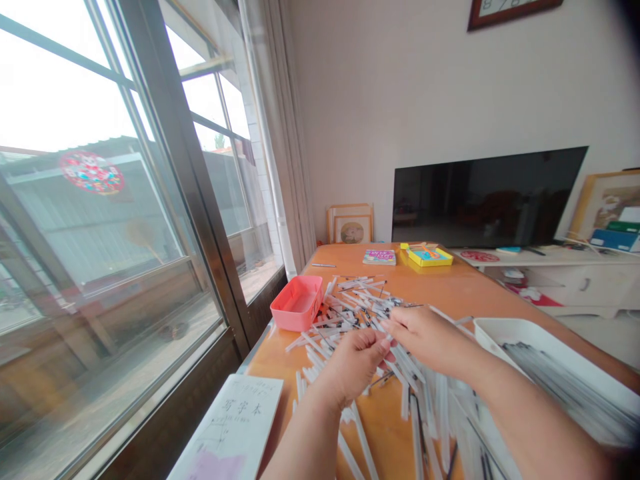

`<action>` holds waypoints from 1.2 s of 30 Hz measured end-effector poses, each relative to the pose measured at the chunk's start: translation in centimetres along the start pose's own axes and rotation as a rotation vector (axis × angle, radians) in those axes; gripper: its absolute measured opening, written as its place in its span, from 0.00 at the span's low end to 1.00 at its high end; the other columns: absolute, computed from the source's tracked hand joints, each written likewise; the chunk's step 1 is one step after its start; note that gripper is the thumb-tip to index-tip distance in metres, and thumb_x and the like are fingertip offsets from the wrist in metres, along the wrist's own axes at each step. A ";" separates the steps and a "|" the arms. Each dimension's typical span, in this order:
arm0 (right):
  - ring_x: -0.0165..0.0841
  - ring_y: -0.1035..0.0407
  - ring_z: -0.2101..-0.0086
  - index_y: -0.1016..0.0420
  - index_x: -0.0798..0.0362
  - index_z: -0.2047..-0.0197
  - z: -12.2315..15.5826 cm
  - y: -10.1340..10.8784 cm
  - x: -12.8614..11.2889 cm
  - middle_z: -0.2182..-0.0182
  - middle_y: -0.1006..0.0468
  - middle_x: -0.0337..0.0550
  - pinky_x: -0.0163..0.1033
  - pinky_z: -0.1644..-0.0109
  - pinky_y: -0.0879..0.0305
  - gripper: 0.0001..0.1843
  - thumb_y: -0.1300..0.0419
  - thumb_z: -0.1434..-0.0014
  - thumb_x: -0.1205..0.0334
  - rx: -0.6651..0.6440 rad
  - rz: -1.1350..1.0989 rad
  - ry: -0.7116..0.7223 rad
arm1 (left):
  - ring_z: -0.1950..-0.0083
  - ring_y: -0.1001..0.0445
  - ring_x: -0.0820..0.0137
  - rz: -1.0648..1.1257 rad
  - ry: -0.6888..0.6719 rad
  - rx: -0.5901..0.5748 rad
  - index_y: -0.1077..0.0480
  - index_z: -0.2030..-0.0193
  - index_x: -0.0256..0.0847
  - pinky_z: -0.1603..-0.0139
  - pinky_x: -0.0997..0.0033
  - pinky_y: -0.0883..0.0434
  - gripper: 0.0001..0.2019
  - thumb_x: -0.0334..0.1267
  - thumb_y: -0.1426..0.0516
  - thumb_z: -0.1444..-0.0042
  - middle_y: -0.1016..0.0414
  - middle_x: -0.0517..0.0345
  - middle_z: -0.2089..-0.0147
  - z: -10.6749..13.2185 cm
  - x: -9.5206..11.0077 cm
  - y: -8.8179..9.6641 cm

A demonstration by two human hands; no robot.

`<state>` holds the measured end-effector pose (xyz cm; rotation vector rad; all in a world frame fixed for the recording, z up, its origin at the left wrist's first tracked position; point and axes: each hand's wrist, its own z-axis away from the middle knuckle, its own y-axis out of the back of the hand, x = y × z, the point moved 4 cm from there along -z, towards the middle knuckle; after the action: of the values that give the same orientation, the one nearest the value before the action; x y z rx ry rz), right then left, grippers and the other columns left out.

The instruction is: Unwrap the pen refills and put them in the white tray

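Observation:
My left hand (359, 363) and my right hand (425, 337) meet over a loose heap of thin, translucent white tubes (360, 440) and narrow dark rods. Both hands are closed in a pinch, fingertips close together. Whatever lies between the fingers is mostly hidden; only a small pale bit shows there. Behind my left hand stands a pink plastic box (297, 319), partly beside the far end of the heap. Right of my right forearm, a white tray (505, 327) holds many slim grey-white sticks lying side by side.
A white notebook (250, 400) lies at the table's left edge near the window. Toward the back of the wooden table (345, 257) are a small colourful book (379, 257), a yellow box (427, 257) and a pen (324, 265). A television (485, 200) stands beyond.

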<state>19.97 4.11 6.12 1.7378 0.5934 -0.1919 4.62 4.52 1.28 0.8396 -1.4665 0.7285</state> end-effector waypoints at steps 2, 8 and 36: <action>0.31 0.36 0.74 0.31 0.51 0.74 0.0 -0.1 -0.1 0.76 0.25 0.39 0.35 0.71 0.50 0.24 0.51 0.33 0.46 -0.007 0.013 -0.009 | 0.70 0.34 0.74 0.002 0.007 0.006 0.27 0.67 0.35 0.66 0.71 0.39 0.23 0.58 0.39 0.45 0.26 0.54 0.67 0.0 0.0 0.0; 0.33 0.35 0.71 0.34 0.51 0.73 -0.3 0.0 1.0 0.76 0.28 0.37 0.35 0.67 0.44 0.28 0.57 0.31 0.41 -0.046 -0.192 0.027 | 0.69 0.34 0.73 0.048 0.017 -0.016 0.25 0.64 0.35 0.66 0.72 0.39 0.24 0.59 0.40 0.45 0.26 0.53 0.66 0.1 -0.2 0.2; 0.30 0.34 0.71 0.27 0.52 0.65 -0.2 -0.3 1.2 0.73 0.26 0.35 0.34 0.66 0.40 0.16 0.46 0.36 0.50 -0.116 -0.402 0.054 | 0.71 0.34 0.74 0.079 0.013 0.024 0.27 0.66 0.34 0.67 0.71 0.39 0.23 0.57 0.40 0.43 0.26 0.53 0.68 -0.1 -0.4 0.1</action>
<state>20.84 4.72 5.42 1.5018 0.9735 -0.3847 4.58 4.68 0.93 0.7971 -1.4891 0.8105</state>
